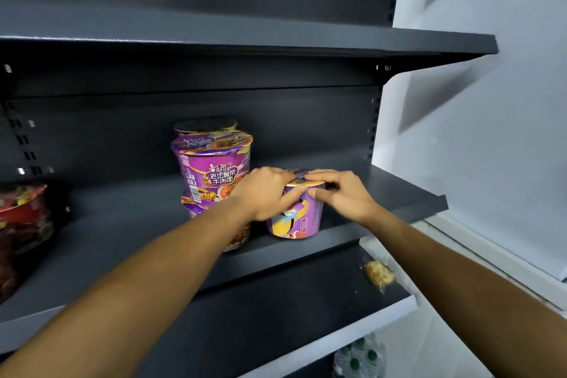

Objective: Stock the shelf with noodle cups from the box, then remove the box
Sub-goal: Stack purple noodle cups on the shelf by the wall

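Note:
A purple noodle cup (296,218) stands upright near the front of the dark middle shelf (399,193). My left hand (265,193) wraps its left side and rim, and my right hand (340,193) grips the rim from the right. Just to the left, two purple cups are stacked, the top one (211,163) showing its label, the lower one partly hidden behind my left forearm. Another cup's lid (204,125) shows behind the stack. The box is not in view.
Red noodle cups (21,224) sit at the shelf's far left. The upper shelf (276,40) hangs above. On the lower shelf lies a wrapped pastry (379,274). Water bottles (357,359) stand below. A white wall (475,132) bounds the right side.

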